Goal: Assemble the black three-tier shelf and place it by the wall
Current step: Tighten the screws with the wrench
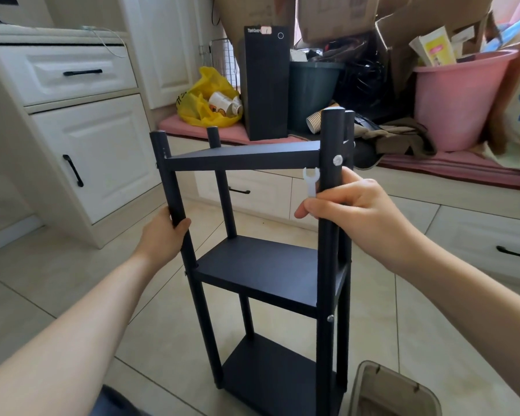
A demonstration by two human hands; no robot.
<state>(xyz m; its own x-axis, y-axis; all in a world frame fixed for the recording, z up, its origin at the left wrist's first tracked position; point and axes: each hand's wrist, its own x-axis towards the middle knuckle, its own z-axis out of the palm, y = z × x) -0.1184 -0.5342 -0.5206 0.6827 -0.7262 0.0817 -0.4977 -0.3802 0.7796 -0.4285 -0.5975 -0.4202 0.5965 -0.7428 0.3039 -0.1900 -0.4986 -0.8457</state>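
Two shelf [261, 265] posts gripped: left hand [162, 235] one, right hand [357, 205] other plus wrench [310, 181]; computer tower [266, 85], pink bucket [457, 100] ahead.

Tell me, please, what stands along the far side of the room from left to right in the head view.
white cabinet → yellow bag → black computer tower → dark green bin → pink bucket
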